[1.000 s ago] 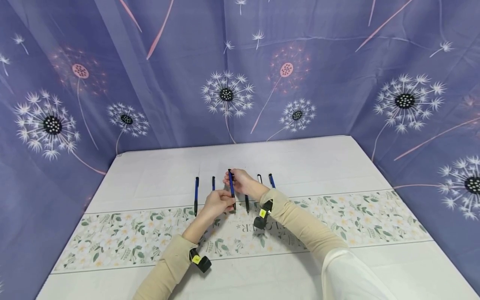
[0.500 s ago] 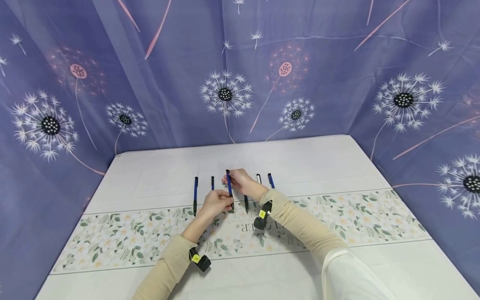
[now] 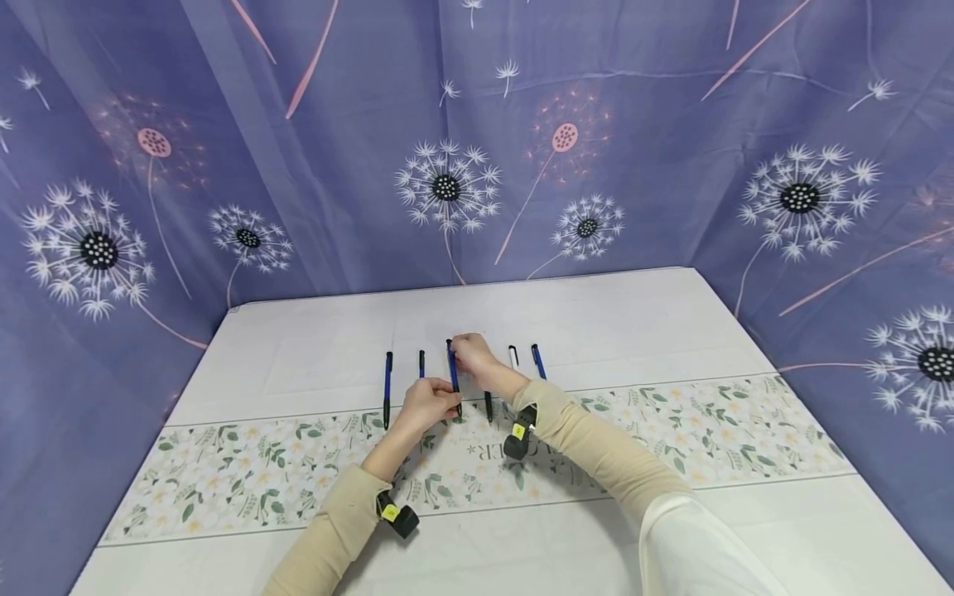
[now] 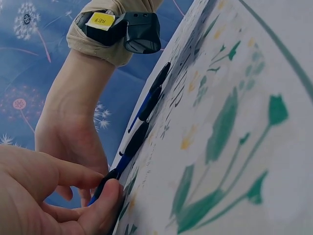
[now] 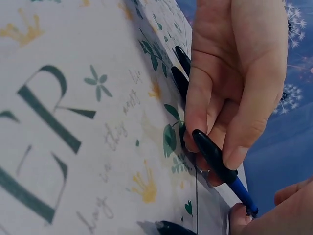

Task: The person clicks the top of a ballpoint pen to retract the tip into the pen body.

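In the head view, a blue pen with black ends [image 3: 452, 370] points away from me between both hands. My left hand [image 3: 431, 401] pinches its black grip between thumb and fingers, plainly seen in the left wrist view. At the far end, my right hand [image 3: 477, 358] has thumb and fingers on the clicker; the right wrist view shows its fingertips [image 5: 239, 218] around that end. Left of the hands lie two more blue pens, the outer one [image 3: 387, 389] and a partly hidden inner one [image 3: 421, 362]. The right forearm partly covers another pen [image 3: 488, 406].
Right of the right hand lie a white pen [image 3: 513, 355] and a blue pen [image 3: 538, 361], both partly hidden by the wrist. A white cloth with a floral band [image 3: 246, 472] covers the table. Dandelion-print curtains [image 3: 335, 165] stand around its back and sides.
The pen and the left hand have shifted slightly left. The right hand's fingers, spread beside the pen before, have curled in at its far end.
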`<state>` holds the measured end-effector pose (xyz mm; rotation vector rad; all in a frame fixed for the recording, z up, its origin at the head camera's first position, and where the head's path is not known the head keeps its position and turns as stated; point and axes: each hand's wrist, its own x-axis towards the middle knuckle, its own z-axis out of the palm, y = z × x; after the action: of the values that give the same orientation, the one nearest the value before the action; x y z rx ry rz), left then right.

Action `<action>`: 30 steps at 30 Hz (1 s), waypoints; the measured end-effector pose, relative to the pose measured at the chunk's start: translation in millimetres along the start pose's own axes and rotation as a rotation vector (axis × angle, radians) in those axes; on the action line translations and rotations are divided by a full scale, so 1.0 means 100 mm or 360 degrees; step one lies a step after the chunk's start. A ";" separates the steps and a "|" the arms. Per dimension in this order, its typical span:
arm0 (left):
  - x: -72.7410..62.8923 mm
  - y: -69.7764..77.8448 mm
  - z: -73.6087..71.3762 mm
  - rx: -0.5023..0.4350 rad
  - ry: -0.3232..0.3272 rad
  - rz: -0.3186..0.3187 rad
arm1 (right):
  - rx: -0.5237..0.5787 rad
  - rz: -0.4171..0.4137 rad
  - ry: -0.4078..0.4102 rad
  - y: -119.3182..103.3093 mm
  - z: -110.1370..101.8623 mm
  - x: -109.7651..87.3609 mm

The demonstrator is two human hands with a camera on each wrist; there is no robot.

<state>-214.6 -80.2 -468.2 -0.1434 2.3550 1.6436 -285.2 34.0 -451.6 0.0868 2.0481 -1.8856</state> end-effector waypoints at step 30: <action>-0.03 0.03 0.01 0.0376 0.0146 0.0105 | -0.0195 -0.0038 0.0085 0.04 0.02 -0.06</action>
<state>-212.7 -78.4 -465.3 -0.0974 2.6269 1.3992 -277.8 34.1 -453.5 0.0826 2.2041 -1.7849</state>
